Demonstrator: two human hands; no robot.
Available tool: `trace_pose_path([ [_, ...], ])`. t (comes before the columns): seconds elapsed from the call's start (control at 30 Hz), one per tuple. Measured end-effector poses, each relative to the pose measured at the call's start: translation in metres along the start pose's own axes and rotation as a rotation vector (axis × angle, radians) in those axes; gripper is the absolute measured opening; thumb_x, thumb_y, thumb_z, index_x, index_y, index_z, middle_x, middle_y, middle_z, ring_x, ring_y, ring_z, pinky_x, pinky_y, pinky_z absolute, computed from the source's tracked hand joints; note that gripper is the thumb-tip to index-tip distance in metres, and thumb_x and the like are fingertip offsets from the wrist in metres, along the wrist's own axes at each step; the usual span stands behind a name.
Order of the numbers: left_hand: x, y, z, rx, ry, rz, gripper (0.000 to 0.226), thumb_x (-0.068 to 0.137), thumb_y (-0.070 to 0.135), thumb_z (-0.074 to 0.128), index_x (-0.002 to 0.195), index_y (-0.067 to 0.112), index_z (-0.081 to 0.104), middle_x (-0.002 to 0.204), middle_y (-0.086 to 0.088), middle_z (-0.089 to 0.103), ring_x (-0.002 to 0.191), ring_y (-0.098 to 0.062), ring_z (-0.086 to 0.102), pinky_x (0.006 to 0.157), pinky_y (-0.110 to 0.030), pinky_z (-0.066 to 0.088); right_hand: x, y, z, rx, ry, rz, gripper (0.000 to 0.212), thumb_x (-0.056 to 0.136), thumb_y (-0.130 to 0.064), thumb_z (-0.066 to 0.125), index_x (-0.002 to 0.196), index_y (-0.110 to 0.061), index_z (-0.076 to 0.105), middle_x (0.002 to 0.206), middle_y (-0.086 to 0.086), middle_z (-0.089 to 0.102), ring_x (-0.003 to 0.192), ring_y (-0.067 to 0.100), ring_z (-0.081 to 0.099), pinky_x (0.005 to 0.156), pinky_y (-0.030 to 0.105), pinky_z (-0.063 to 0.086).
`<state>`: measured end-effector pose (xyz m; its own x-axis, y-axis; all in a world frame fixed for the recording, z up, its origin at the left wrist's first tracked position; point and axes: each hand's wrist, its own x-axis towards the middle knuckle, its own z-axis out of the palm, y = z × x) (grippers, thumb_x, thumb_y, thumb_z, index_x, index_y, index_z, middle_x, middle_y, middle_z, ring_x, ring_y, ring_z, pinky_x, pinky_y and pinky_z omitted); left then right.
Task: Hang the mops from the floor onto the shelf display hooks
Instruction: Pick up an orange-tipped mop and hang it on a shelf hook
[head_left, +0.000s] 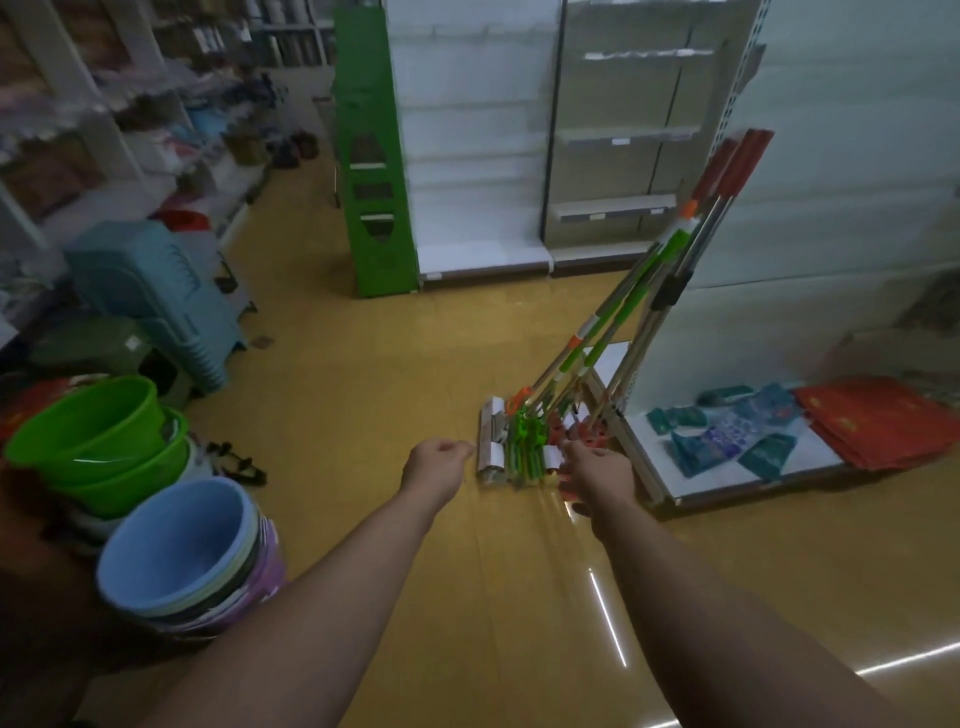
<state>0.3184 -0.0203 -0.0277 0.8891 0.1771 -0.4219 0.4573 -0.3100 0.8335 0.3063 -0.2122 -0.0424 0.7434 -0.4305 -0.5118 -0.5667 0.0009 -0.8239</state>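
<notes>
Several mops (613, 322) stand with their heads on the yellow floor and their handles leaning right against the white shelf unit (810, 171). The handles are silver with green, orange and red grips. The sponge heads (519, 441) bunch together at floor level. My left hand (436, 460) is stretched out just left of the heads, fingers curled, holding nothing. My right hand (597, 473) reaches over the right side of the heads with fingers spread downward; whether it touches a mop is unclear.
Stacked buckets, green (88, 431) and blue (176, 540), stand at the left with light-blue stools (156, 291) behind. A green display stand (374, 156) and bare white shelving (519, 130) stand ahead. Packets and red bags (883, 426) lie on the low shelf base at right.
</notes>
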Motion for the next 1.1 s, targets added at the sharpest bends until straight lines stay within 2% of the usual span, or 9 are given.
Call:
trace_pose_path([
  [0.13, 0.024, 0.024, 0.028, 0.003, 0.004, -0.005, 0.023, 0.098, 0.041, 0.060, 0.102, 0.018, 0.064, 0.108, -0.005, 0.065, 0.108, -0.030, 0.064, 0.091, -0.041, 0.050, 0.044, -0.016, -0.016, -0.005, -0.004, 0.005, 0.028, 0.091, -0.034, 0.067, 0.087, -0.007, 0.074, 0.080, 0.016, 0.071, 0.071, 0.032, 0.065, 0.064, 0.044, 0.052],
  [0.27, 0.049, 0.044, 0.049, 0.002, 0.004, 0.006, 0.028, 0.097, 0.043, 0.060, 0.109, 0.018, 0.065, 0.113, -0.004, 0.066, 0.110, -0.028, 0.064, 0.088, -0.040, 0.049, 0.074, -0.034, -0.027, -0.010, 0.008, 0.004, 0.027, 0.094, -0.037, 0.066, 0.088, -0.013, 0.074, 0.092, 0.018, 0.078, 0.092, 0.041, 0.075, 0.083, 0.056, 0.062],
  [0.37, 0.073, 0.059, 0.061, -0.010, 0.000, 0.013, 0.018, 0.096, 0.041, 0.061, 0.094, 0.023, 0.064, 0.109, -0.003, 0.067, 0.109, -0.028, 0.065, 0.082, -0.037, 0.046, 0.101, -0.046, -0.031, -0.005, 0.000, 0.008, 0.026, 0.096, -0.036, 0.065, 0.091, -0.012, 0.075, 0.096, 0.013, 0.078, 0.093, 0.035, 0.075, 0.092, 0.055, 0.061],
  [0.53, 0.117, 0.077, 0.078, -0.022, -0.026, 0.026, 0.020, 0.097, 0.041, 0.061, 0.082, 0.028, 0.058, 0.111, -0.004, 0.066, 0.108, -0.028, 0.065, 0.081, -0.038, 0.046, 0.144, -0.064, -0.020, -0.017, 0.028, 0.016, 0.025, 0.098, -0.033, 0.063, 0.096, -0.012, 0.076, 0.091, 0.013, 0.076, 0.088, 0.031, 0.073, 0.087, 0.049, 0.061],
  [0.63, 0.149, 0.086, 0.083, -0.022, -0.053, 0.026, 0.021, 0.097, 0.041, 0.061, 0.081, 0.028, 0.058, 0.109, -0.005, 0.066, 0.109, -0.030, 0.065, 0.085, -0.039, 0.048, 0.165, -0.076, -0.008, -0.022, 0.060, 0.015, 0.024, 0.098, -0.031, 0.062, 0.085, -0.015, 0.073, 0.094, 0.011, 0.077, 0.088, 0.028, 0.073, 0.088, 0.048, 0.060],
  [0.8, 0.215, 0.110, 0.085, -0.032, -0.095, 0.030, 0.023, 0.098, 0.038, 0.060, 0.106, 0.017, 0.063, 0.113, -0.006, 0.066, 0.108, -0.029, 0.064, 0.079, -0.034, 0.045, 0.212, -0.110, 0.012, -0.018, 0.132, 0.020, 0.030, 0.097, -0.031, 0.064, 0.076, -0.012, 0.075, 0.087, 0.015, 0.079, 0.088, 0.033, 0.076, 0.083, 0.045, 0.063],
  [0.9, 0.252, 0.127, 0.082, -0.015, -0.136, 0.045, 0.031, 0.097, 0.039, 0.062, 0.112, 0.012, 0.067, 0.106, -0.012, 0.068, 0.100, -0.032, 0.064, 0.071, -0.031, 0.040, 0.245, -0.130, 0.025, 0.006, 0.200, 0.039, 0.033, 0.090, -0.033, 0.071, 0.070, -0.007, 0.075, 0.074, 0.013, 0.079, 0.080, 0.034, 0.079, 0.081, 0.054, 0.065],
  [1.03, 0.297, 0.143, 0.078, 0.019, -0.202, 0.074, 0.019, 0.094, 0.039, 0.065, 0.084, 0.023, 0.065, 0.097, -0.012, 0.068, 0.088, -0.027, 0.061, 0.075, -0.034, 0.044, 0.259, -0.162, 0.045, -0.023, 0.213, 0.069, 0.030, 0.096, -0.034, 0.067, 0.085, -0.007, 0.076, 0.082, 0.014, 0.078, 0.083, 0.033, 0.078, 0.085, 0.053, 0.065],
  [1.1, 0.317, 0.153, 0.076, 0.035, -0.225, 0.082, 0.017, 0.094, 0.039, 0.066, 0.085, 0.024, 0.066, 0.097, -0.005, 0.066, 0.094, -0.027, 0.064, 0.080, -0.036, 0.049, 0.274, -0.171, 0.055, -0.031, 0.226, 0.064, 0.031, 0.096, -0.037, 0.067, 0.086, -0.008, 0.076, 0.084, 0.014, 0.078, 0.084, 0.032, 0.078, 0.086, 0.054, 0.064],
])
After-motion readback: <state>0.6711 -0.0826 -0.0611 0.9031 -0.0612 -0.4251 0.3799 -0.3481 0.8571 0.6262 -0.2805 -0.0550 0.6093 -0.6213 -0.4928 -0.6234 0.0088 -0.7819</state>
